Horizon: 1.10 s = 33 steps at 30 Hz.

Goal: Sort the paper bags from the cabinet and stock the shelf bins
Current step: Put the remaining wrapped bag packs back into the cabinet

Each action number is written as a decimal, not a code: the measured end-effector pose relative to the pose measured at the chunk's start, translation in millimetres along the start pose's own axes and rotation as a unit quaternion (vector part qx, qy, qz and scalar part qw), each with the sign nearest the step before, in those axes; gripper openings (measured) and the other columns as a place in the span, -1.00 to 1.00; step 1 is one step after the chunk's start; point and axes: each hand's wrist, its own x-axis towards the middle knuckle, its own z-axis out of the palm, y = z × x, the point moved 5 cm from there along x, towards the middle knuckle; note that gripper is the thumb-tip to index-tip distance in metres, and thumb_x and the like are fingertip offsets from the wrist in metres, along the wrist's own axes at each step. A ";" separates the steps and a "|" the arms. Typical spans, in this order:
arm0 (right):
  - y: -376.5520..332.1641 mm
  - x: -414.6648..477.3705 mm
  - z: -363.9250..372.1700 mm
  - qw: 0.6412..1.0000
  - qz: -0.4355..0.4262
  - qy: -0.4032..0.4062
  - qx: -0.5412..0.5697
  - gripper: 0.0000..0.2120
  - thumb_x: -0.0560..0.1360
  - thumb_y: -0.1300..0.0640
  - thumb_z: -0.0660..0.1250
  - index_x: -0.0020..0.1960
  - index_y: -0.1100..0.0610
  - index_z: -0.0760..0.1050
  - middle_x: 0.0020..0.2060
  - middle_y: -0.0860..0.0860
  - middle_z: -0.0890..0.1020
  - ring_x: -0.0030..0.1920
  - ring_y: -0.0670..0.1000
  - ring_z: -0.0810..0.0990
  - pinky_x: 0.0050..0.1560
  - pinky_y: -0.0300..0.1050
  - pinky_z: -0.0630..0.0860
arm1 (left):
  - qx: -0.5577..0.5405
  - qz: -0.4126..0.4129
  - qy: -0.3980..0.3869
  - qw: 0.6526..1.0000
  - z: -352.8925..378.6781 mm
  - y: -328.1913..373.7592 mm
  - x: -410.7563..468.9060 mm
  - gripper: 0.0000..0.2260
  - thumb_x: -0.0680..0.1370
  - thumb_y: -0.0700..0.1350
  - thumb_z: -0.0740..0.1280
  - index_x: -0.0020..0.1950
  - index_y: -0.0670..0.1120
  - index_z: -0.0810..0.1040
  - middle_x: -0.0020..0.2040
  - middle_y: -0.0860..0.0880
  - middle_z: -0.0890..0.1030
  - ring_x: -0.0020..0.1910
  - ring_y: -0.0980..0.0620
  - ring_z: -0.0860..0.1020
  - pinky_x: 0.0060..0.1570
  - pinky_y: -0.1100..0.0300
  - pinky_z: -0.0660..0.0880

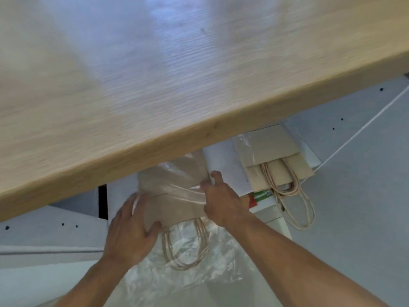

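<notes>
A plastic-wrapped bundle of brown paper bags (174, 191) lies in the cabinet under the wooden countertop (155, 74), clamped between both hands. The left hand (130, 231) presses its near left corner, fingers spread, thumb on the lower edge. The right hand (221, 200) pinches its right edge, fingers curled. Twine handles (188, 251) trail below the thumbs. Right of the right fingers rests another bag stack (274, 160).

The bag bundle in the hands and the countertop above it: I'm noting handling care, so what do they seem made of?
Bag bundle: matte brown kraft paper with twisted paper-cord handles, under thin, glossy, crinkled clear plastic film. Countertop: pale wood or wood-look laminate; grain lines show, with a soft sheen, but blur leaves it open.
</notes>
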 end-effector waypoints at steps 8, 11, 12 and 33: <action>4.1 21.7 4.5 0.999 0.019 0.019 0.035 -0.60 0.49 0.36 0.24 0.29 0.14 0.41 0.31 0.10 0.22 0.18 0.17 0.42 0.10 -0.01 0.48 | 0.054 0.045 -0.034 0.997 24.2 8.2 4.6 -0.34 0.46 0.26 0.08 0.53 0.05 0.25 0.51 -0.09 0.29 0.44 -0.19 0.33 0.26 -0.16 0.44; 5.2 19.9 4.8 0.999 0.019 0.017 0.044 -0.60 0.51 0.28 0.26 0.33 0.11 0.38 0.33 0.09 0.23 0.19 0.15 0.43 0.10 -0.03 0.47 | 0.062 0.045 -0.052 0.996 26.9 7.7 6.4 -0.41 0.57 0.15 0.21 0.56 0.08 0.12 0.55 -0.03 0.17 0.50 -0.12 0.21 0.33 -0.09 0.39; 4.5 18.3 4.9 0.999 0.015 0.016 0.042 -0.59 0.52 0.25 0.26 0.35 0.09 0.36 0.34 0.08 0.23 0.19 0.15 0.43 0.09 -0.03 0.47 | 0.061 0.042 -0.053 0.996 26.5 7.7 7.3 -0.41 0.58 0.14 0.21 0.56 0.09 0.09 0.56 -0.01 0.14 0.51 -0.10 0.19 0.34 -0.06 0.37; -35.7 -147.2 -109.3 0.990 0.092 0.096 0.045 -0.47 0.51 0.10 0.29 0.46 0.03 0.28 0.36 0.10 0.35 0.27 0.19 0.47 0.21 0.08 0.46 | 0.008 0.110 -0.052 0.993 -97.2 61.3 -77.6 -0.38 0.57 0.09 0.20 0.58 0.01 0.06 0.56 -0.08 0.19 0.52 -0.12 0.17 0.44 -0.04 0.22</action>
